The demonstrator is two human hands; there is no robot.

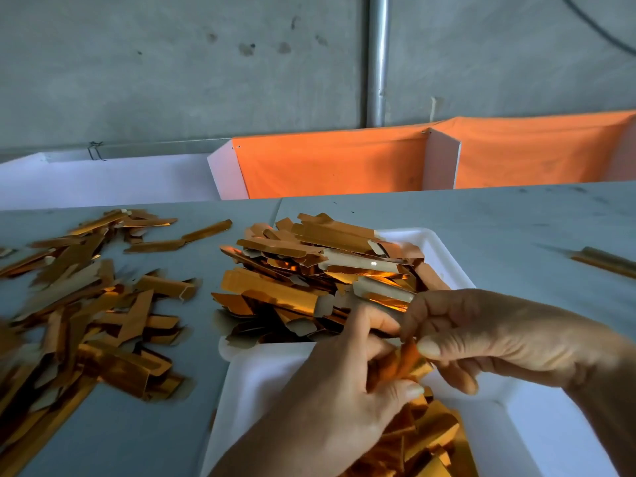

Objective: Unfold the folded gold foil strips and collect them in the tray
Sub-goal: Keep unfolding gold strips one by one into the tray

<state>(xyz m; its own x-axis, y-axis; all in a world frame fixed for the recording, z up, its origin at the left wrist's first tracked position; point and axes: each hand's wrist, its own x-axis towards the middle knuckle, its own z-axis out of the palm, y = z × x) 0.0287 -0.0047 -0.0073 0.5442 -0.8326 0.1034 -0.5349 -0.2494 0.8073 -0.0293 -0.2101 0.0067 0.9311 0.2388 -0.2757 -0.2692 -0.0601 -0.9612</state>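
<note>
Foil strips [421, 438] lie heaped in the near end of the white tray [261, 380], partly hidden under the left hand [330, 404]. That hand reaches in from the lower edge, its fingers and thumb curled round one folded gold foil strip [407, 363], which it holds above the tray. The right hand [495, 335] comes in from the right edge and meets the same strip; its thumb and curled fingers pinch the strip's upper end, so both grips are closed on this one piece, and the two hands touch or nearly touch at the fingertips.

Just beyond the hands, a tall pile of gold strips [309, 280] fills the far end of the tray and spills over its left and far rims. Some pieces there show a pale paper backing.

To the left of the tray, a loose scatter of strips [86, 321] spreads over the grey worktop [516, 228], blurred toward the left edge. A few more strips [605, 261] lie apart on the worktop at the far right.

Behind the worktop stands a white board partition [442, 160] covered with orange cloth [330, 163], and behind that a grey concrete wall [172, 70] with an upright metal pipe [378, 60].
</note>
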